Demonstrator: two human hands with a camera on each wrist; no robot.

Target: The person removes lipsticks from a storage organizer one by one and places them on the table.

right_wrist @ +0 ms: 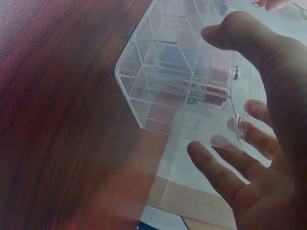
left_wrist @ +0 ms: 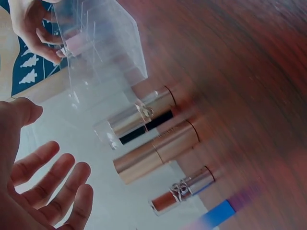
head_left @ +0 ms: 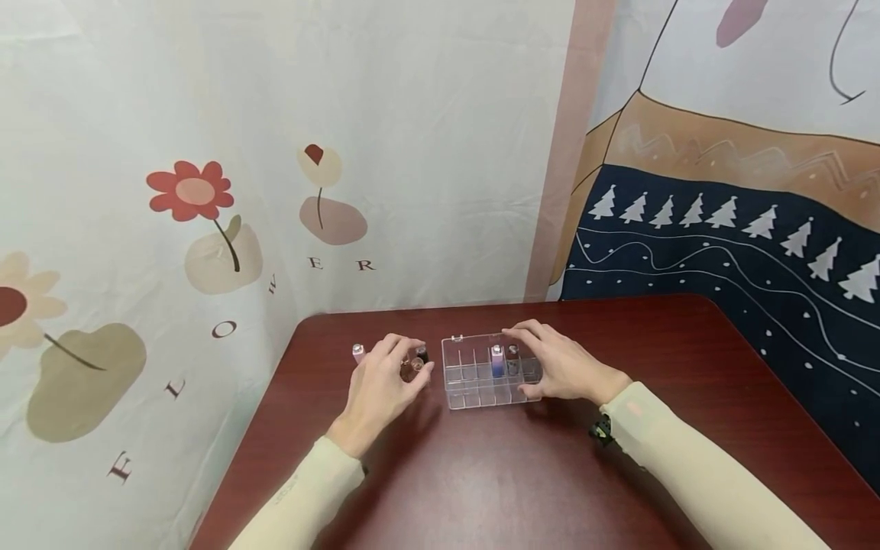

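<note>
A clear plastic divided organizer [head_left: 474, 399] stands on the table, with two lipsticks upright in its compartments; one lipstick [head_left: 497, 362] is pink fading to blue. My right hand [head_left: 567, 365] grips its right end, thumb at the front side and fingers round the back. To the left, my left hand [head_left: 381, 386] hovers beside a group of standing lipsticks, thumb and fingers apart and nothing between them. The left wrist view shows a gold lipstick tube [left_wrist: 156, 151], a gold one with a bow [left_wrist: 144, 111], a clear-and-brown one [left_wrist: 182, 191] and a blue-purple one [left_wrist: 220, 215].
The dark red wooden table [head_left: 467, 473] has rounded far corners. A pale fabric hanging [head_left: 426, 153] with flower prints stands behind and to the left, and a navy panel [head_left: 687, 252] with white trees lies to the right.
</note>
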